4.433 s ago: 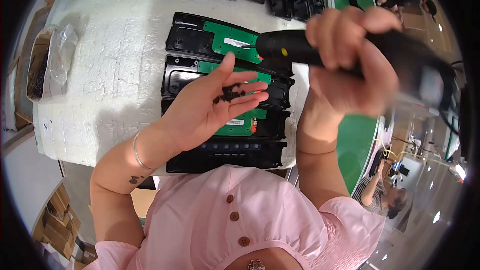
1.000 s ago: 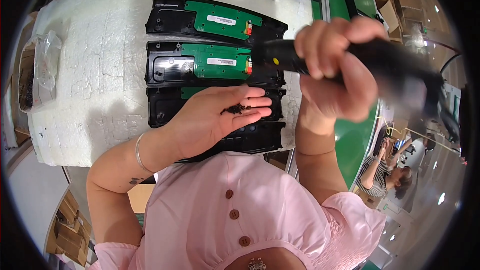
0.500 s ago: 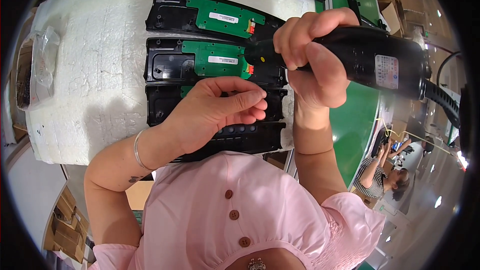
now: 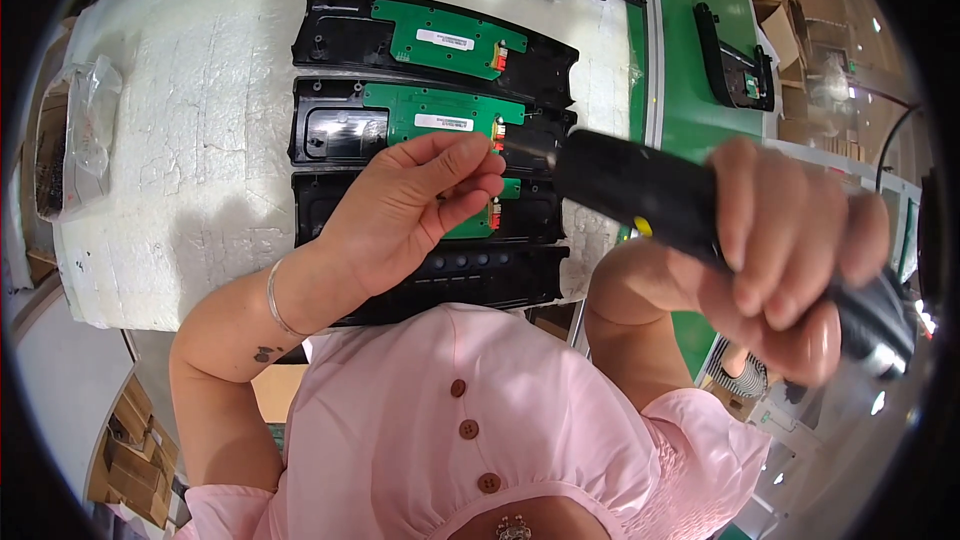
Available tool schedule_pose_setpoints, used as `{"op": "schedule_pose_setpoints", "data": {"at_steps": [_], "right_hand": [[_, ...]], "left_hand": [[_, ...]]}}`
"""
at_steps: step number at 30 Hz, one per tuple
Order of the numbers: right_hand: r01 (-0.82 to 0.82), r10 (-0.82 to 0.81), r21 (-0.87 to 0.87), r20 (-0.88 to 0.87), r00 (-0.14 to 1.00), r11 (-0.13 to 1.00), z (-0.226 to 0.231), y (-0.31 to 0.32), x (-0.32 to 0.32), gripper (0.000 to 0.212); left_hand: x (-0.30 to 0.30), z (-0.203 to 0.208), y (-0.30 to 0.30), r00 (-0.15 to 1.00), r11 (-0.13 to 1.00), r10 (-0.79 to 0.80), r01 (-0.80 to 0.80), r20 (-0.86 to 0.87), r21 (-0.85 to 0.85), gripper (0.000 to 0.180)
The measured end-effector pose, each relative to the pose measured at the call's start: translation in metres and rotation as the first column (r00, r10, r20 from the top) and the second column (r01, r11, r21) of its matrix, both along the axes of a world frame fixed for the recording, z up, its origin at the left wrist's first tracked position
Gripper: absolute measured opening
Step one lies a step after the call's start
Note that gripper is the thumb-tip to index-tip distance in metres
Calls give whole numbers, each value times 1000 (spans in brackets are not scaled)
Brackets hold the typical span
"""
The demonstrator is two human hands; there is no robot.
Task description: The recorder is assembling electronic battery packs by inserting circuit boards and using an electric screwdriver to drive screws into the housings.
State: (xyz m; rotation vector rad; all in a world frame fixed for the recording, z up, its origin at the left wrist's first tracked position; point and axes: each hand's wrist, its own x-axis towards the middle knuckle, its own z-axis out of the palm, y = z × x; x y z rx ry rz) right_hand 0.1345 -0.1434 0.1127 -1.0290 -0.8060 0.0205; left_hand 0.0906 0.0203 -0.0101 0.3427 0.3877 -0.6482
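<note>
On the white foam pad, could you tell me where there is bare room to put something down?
The widest bare stretch of the white foam pad lies between the plastic bag and the black panels. A thin strip runs along its far edge. The right half is crowded with panels, the left hand and the screwdriver.

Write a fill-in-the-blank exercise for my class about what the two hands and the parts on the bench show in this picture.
1. The right hand grips a black ___ screwdriver.
2. The left hand pinches its fingertips at the screwdriver's ___.
3. The circuit boards in the black housings are ___.

Missing words: electric; tip; green
</note>
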Motion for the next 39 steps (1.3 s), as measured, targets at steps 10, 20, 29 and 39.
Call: {"op": "schedule_pose_setpoints", "data": {"at_steps": [10, 20, 29, 39], "right_hand": [[-44, 51, -106, 64, 997, 993, -3, 4, -5, 24], [200, -206, -58, -130, 970, 978, -64, 17, 39, 24], [201, -216, -106, -155, 964, 974, -68, 19, 47, 21], [142, -169, -226, -102, 980, 964, -65, 25, 51, 16]], "left_hand": [[-5, -12, 4, 995, 983, 26, -8, 97, -181, 24], [-2, 6, -7, 987, 991, -130, 131, 99, -6, 38], [-2, 4, 0, 952, 975, -208, 183, 226, 125, 14], [-1, 7, -4, 998, 991, -26, 18, 60, 133, 12]]}}
